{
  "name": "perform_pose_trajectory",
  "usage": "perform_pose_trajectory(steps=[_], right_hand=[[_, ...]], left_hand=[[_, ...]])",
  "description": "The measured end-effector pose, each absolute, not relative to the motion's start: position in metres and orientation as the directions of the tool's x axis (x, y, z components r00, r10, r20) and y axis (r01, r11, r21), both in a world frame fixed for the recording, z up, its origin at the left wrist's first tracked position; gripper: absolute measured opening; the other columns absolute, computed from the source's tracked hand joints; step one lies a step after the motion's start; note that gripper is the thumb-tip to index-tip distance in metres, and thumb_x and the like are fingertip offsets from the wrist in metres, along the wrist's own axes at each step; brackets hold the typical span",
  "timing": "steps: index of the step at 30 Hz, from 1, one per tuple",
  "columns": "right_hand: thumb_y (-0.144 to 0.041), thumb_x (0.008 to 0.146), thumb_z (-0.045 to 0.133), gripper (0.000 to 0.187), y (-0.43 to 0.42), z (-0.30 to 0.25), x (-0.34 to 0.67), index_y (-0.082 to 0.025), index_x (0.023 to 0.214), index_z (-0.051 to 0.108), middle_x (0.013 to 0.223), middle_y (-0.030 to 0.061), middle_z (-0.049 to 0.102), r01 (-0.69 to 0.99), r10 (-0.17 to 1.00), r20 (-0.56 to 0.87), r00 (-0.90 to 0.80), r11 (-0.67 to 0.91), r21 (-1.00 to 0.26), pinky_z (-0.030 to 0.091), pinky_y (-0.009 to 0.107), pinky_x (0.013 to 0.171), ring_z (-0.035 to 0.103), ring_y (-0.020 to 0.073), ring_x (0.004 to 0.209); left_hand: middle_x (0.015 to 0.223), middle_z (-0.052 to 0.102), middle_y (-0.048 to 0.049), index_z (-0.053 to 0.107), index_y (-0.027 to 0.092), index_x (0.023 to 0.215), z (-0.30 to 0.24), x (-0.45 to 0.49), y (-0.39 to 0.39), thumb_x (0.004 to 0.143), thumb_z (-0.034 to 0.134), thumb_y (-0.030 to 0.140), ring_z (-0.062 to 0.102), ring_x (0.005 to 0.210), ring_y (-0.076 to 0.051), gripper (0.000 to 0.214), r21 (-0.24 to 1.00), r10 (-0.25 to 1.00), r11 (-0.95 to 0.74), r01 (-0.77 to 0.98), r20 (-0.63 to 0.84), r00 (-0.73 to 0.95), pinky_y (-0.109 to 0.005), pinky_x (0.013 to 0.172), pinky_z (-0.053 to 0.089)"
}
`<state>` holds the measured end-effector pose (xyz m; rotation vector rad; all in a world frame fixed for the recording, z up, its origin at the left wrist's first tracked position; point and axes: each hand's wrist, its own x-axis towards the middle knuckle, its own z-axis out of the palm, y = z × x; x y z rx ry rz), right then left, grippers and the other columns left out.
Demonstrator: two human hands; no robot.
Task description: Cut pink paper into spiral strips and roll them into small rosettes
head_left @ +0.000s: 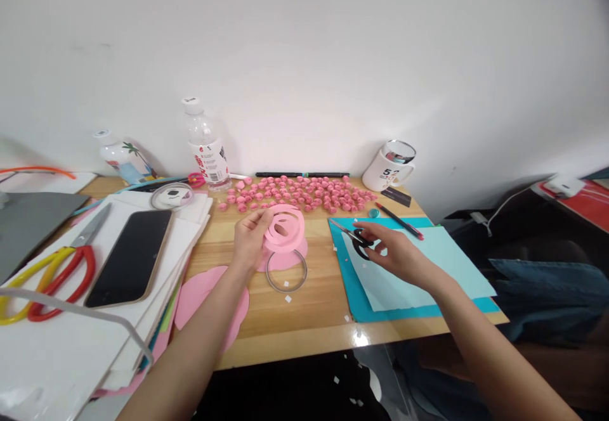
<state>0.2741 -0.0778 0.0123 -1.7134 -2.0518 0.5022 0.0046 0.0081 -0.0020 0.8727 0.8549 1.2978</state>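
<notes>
Between the thumb and fingers of my left hand is a pink paper spiral, cut into curling rings and held above the table. Below it lies a thin metal ring, partly over another piece of pink paper. My right hand grips small black-handled scissors over the blue sheets, blades pointing left, away from my palm. A pink paper piece with a rounded edge lies under my left forearm, which hides part of it. Many small rolled pink paper flowers are spread behind both hands.
A pale blue sheet rests on a darker blue one at right. A mug, pens and a bottle stand or lie toward the wall. Papers, a phone and large scissors occupy the left.
</notes>
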Motion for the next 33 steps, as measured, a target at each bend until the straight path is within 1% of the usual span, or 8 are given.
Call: perform_pose_trajectory(steps=[2,4,6,9,13,19,24,33], right_hand=[[-0.017,0.078,0.047,0.049,-0.078,0.018,0.264,-0.025,0.126,0.045,0.103,0.006,0.061,0.742,0.988,0.086,-0.126,0.152,-0.653,0.054,0.029,0.067,0.059,0.0185,0.091],[-0.02,0.074,0.053,0.052,-0.076,0.021,0.251,-0.027,0.125,0.046,0.106,0.0056,0.058,0.686,0.986,0.078,-0.145,0.157,-0.71,0.055,0.029,0.067,0.057,0.019,0.093],[-0.02,0.068,0.06,0.056,-0.073,0.022,0.237,-0.027,0.122,0.049,0.111,0.0061,0.055,0.673,0.977,0.103,-0.184,0.202,-0.711,0.054,0.031,0.071,0.053,0.0212,0.1],[-0.018,0.068,0.059,0.049,-0.066,0.02,0.219,-0.025,0.116,0.053,0.102,0.0056,0.056,0.68,0.967,0.16,-0.201,0.255,-0.688,0.05,0.036,0.08,0.054,0.0196,0.093],[-0.015,0.071,0.056,0.042,-0.057,0.016,0.205,-0.02,0.113,0.056,0.089,0.0042,0.057,0.62,0.966,0.197,-0.166,0.258,-0.741,0.048,0.033,0.074,0.054,0.017,0.082],[-0.015,0.073,0.053,0.037,-0.054,0.023,0.197,-0.018,0.11,0.059,0.078,0.0016,0.057,0.544,0.975,0.146,-0.168,0.215,-0.811,0.045,0.03,0.07,0.053,0.0147,0.073],[-0.016,0.074,0.054,0.035,-0.054,0.029,0.194,-0.02,0.108,0.061,0.079,0.0015,0.058,0.529,0.969,0.117,-0.217,0.218,-0.821,0.044,0.03,0.07,0.05,0.0145,0.073],[-0.019,0.07,0.061,0.036,-0.053,0.029,0.196,-0.018,0.106,0.061,0.079,0.0019,0.057,0.544,0.974,0.131,-0.185,0.212,-0.812,0.043,0.028,0.068,0.05,0.0144,0.073]], left_hand=[[0.052,0.065,-0.0007,0.069,0.014,0.069,-0.001,0.005,0.009,0.06,0.076,0.034,0.057,0.043,-0.011,0.023,0.871,0.996,0.084,-0.484,-0.059,0.066,-0.021,0.044,0.046],[0.053,0.066,-0.0004,0.069,0.014,0.068,0.001,0.006,0.009,0.057,0.077,0.033,0.057,0.043,-0.01,0.023,0.852,0.995,0.094,-0.516,-0.072,0.061,-0.02,0.044,0.046],[0.055,0.066,-0.0004,0.069,0.013,0.067,0.002,0.006,0.008,0.056,0.078,0.031,0.057,0.045,-0.009,0.023,0.843,0.995,0.1,-0.529,-0.082,0.058,-0.019,0.046,0.046],[0.057,0.066,-0.0003,0.069,0.013,0.065,0.004,0.005,0.007,0.055,0.079,0.031,0.057,0.048,-0.008,0.023,0.838,0.994,0.108,-0.535,-0.09,0.061,-0.018,0.049,0.046],[0.055,0.065,-0.0002,0.068,0.013,0.063,0.004,0.004,0.006,0.056,0.078,0.032,0.056,0.046,-0.008,0.023,0.834,0.99,0.131,-0.536,-0.087,0.107,-0.019,0.047,0.045],[0.053,0.064,-0.0004,0.067,0.013,0.065,0.006,0.005,0.004,0.057,0.078,0.034,0.055,0.044,-0.009,0.025,0.83,0.985,0.16,-0.535,-0.1,0.139,-0.019,0.045,0.044],[0.055,0.064,0.0001,0.067,0.013,0.065,0.006,0.005,0.004,0.056,0.078,0.033,0.055,0.046,-0.008,0.025,0.825,0.983,0.179,-0.536,-0.129,0.129,-0.019,0.046,0.044],[0.054,0.064,-0.0002,0.068,0.014,0.066,0.006,0.004,0.004,0.057,0.078,0.035,0.054,0.045,-0.009,0.025,0.832,0.982,0.175,-0.527,-0.111,0.151,-0.02,0.046,0.044]])
